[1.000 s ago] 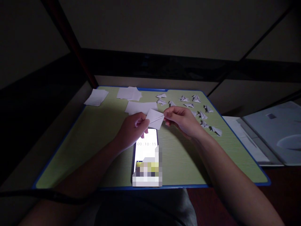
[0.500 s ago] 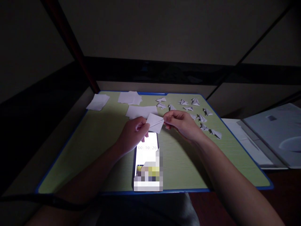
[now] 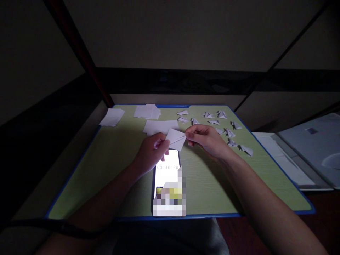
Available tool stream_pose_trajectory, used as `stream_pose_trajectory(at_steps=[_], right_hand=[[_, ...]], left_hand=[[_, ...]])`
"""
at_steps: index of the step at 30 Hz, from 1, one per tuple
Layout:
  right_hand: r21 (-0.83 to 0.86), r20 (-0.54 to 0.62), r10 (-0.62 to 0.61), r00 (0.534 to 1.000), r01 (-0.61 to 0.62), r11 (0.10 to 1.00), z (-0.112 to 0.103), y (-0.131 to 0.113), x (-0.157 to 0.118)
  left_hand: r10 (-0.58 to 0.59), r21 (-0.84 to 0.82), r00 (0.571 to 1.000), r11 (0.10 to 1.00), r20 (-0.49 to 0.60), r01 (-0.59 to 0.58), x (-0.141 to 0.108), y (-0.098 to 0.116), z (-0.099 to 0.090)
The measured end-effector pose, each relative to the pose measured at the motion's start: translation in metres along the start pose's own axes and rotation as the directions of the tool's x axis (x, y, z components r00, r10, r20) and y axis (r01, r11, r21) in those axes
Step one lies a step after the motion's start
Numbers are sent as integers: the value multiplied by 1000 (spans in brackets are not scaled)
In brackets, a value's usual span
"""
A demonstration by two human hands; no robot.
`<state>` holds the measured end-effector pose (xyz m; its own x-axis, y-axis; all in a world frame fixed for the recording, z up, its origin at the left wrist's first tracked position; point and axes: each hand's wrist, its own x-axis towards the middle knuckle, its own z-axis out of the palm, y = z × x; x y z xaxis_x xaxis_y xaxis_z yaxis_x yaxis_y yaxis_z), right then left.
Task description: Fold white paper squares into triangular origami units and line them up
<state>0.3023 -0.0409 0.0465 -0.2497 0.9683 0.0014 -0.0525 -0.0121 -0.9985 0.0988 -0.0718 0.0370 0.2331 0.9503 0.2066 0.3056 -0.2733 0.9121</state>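
Note:
Between my two hands is a small folded piece of white paper [image 3: 175, 139], roughly diamond-shaped, with a crease or layered edge running across it. My left hand [image 3: 154, 148] pinches its left corner between thumb and fingers. At the opposite corner, the thumb and fingertips of my right hand [image 3: 203, 139] are closed on the paper. Just below the paper lies a lit phone [image 3: 168, 177] with a timer reading 00:10:20, its lower part blurred by pixels. Several folded white paper figures [image 3: 221, 114] lie at the right rear of the table.
Flat white paper sits in a stack [image 3: 112, 117] at the far left corner, another stack [image 3: 147, 111] at the back, and sheets [image 3: 160, 126] behind my hands. The green table [image 3: 111, 166] has a blue rim. Right of it stands a pale box-like object [image 3: 313, 148].
The view has shifted slightly, so the table and its contents appear a little further right. Both hands keep their hold on the paper, which looks the same.

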Motion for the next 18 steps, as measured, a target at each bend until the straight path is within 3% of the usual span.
stream_pose_trajectory(at_steps=[18], right_hand=[[-31,-16,-29,999,29,999,0,1,0]], left_hand=[[-32,-15,999,999,-1,32,0,5,0]])
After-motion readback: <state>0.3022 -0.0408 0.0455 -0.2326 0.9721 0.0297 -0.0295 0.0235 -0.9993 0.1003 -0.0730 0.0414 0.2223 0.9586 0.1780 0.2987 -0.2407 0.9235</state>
